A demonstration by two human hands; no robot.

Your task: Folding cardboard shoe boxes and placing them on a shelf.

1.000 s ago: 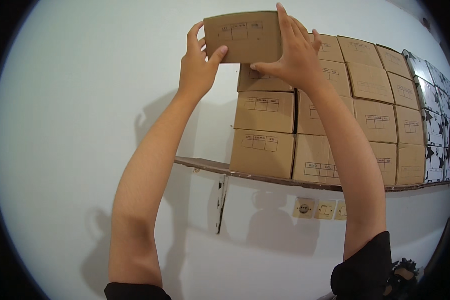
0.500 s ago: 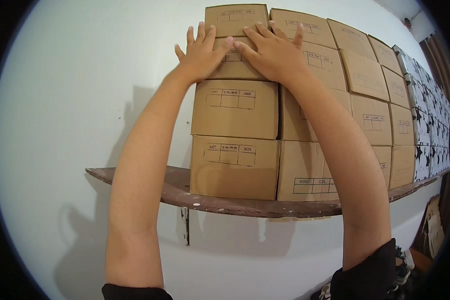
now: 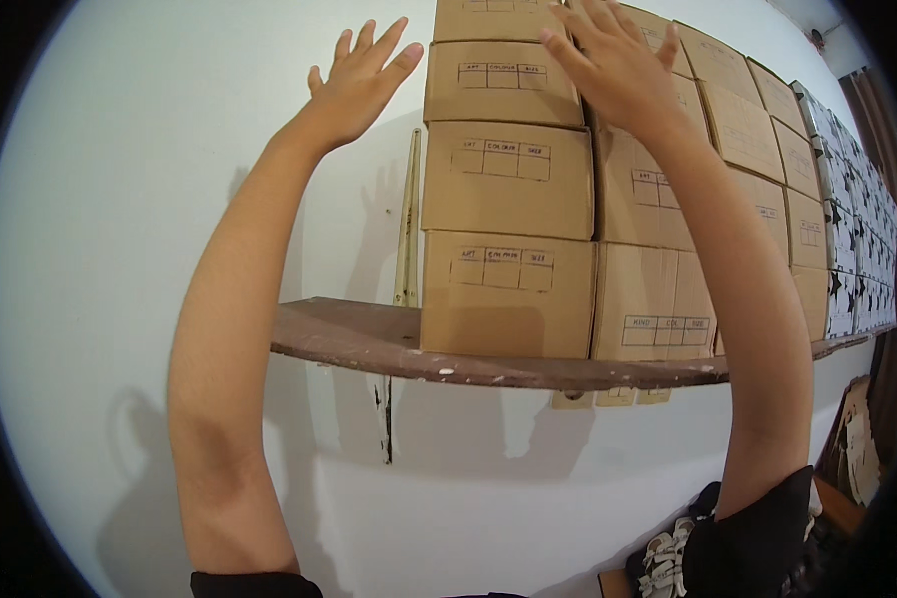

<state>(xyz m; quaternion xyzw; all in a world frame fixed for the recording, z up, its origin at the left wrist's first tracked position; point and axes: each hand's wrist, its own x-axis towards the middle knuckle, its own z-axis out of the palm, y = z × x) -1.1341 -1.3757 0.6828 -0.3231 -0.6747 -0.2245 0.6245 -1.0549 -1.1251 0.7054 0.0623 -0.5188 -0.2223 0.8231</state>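
My left hand (image 3: 361,85) is raised beside the left end of a stack of brown cardboard boxes, its fingers spread and nothing in them. A gap shows between it and the second box from the top (image 3: 503,82). With fingers apart, my right hand (image 3: 623,65) is over the upper boxes near the seam of two columns; whether it touches them I cannot tell. The top box (image 3: 493,20) of the left column is partly cut off by the view's edge. Below sit a third box (image 3: 508,179) and a bottom box (image 3: 508,299), which rests on a brown wooden shelf (image 3: 349,321).
More brown boxes (image 3: 747,125) continue to the right, followed by white boxes with dark stars (image 3: 857,229). A metal bracket (image 3: 387,419) is under the shelf, and a pale upright strip (image 3: 408,219) is on the wall. Shoes (image 3: 666,558) and cardboard pieces (image 3: 855,448) lie low at right.
Both hands have moved apart, the left coming off the left column and out to the left, the right going up and to the right. The view has shifted, so the boxes appear higher and farther right.
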